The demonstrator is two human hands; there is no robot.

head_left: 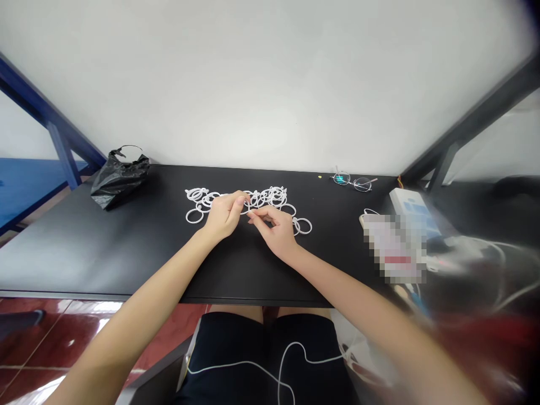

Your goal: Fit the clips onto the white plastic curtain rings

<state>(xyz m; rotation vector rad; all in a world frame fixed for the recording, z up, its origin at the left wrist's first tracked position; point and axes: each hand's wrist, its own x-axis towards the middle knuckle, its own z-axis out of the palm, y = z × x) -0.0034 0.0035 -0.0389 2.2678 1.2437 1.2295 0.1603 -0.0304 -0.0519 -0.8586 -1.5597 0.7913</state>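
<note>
Just above the black tabletop, my left hand (pixel 225 215) is closed, with thumb and fingers pinched on a thin white ring (pixel 248 206). My right hand (pixel 276 228) pinches the lower side of what looks like the same ring, its fingertips almost touching my left hand. Much of the ring is hidden by my fingers. Around and behind both hands lie several more white rings, each with a small knob: a cluster (pixel 276 197) at the right, a smaller group (pixel 196 194) at the left, and a lone ring (pixel 188 220) nearer me.
On the black table (pixel 244 275), a crumpled black plastic bag (pixel 120 177) stands at the left. Eyeglasses (pixel 352 179) lie at the back right. A white box (pixel 415 208), a blurred-out phone (pixel 390 247) and clear plastic are on the right. A white cable (pixel 236 363) crosses my lap.
</note>
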